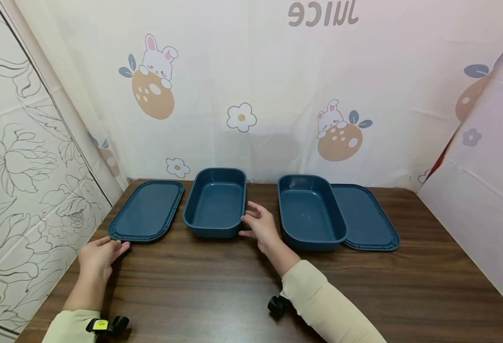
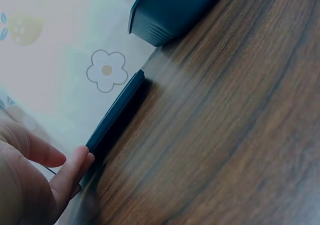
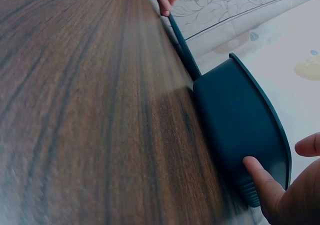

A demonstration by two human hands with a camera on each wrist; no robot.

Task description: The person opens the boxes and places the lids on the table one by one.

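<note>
Four dark blue plastic pieces lie on the table: two lids and two rectangular containers. At the near corner of the left lid (image 1: 148,209), my left hand (image 1: 97,257) touches its edge with the fingertips; the thumb stands apart in the left wrist view. My right hand (image 1: 261,227) is at the right side of the left container (image 1: 217,205), fingers spread. One fingertip (image 3: 252,164) rests against that container's outer wall in the right wrist view. To the right stands the other container (image 1: 309,214), its edge overlapping the right lid (image 1: 365,219) in the head view.
The wooden table (image 1: 183,290) reaches back to a printed curtain (image 1: 277,71) behind the containers. A panel with flower line drawings (image 1: 20,157) borders the left side, and another cloth (image 1: 487,186) hangs at the right. Each wrist carries a black strapped device.
</note>
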